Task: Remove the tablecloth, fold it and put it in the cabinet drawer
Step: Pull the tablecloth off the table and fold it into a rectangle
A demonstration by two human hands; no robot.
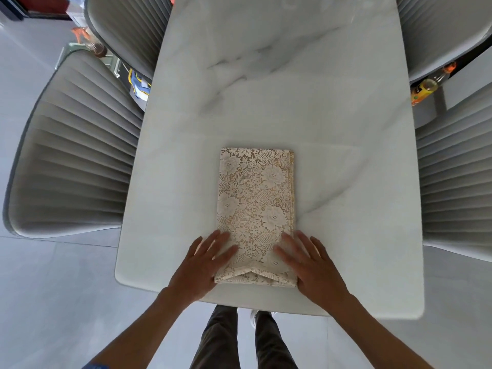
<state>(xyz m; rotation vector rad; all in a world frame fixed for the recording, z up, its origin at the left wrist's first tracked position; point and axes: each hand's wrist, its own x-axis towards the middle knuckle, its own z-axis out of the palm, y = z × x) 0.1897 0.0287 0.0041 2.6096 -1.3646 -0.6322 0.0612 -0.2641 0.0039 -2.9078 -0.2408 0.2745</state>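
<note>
the tablecloth [255, 209] lies folded into a narrow rectangle at the near end of the bare bench [332, 107]. the left hand [205, 259] and right hand [311, 265] rest flat and spread on its near corners, gripping nothing. folding looks nearly finished; carrying it to the drawer, which is not in view, remains.

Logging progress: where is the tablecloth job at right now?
Done: the tablecloth is off and folded into a narrow rectangle on the bare marble table. In hand: left hand and right hand lie flat at its near corners, open. Left: carrying it to the cabinet drawer, which is not in view.
</note>
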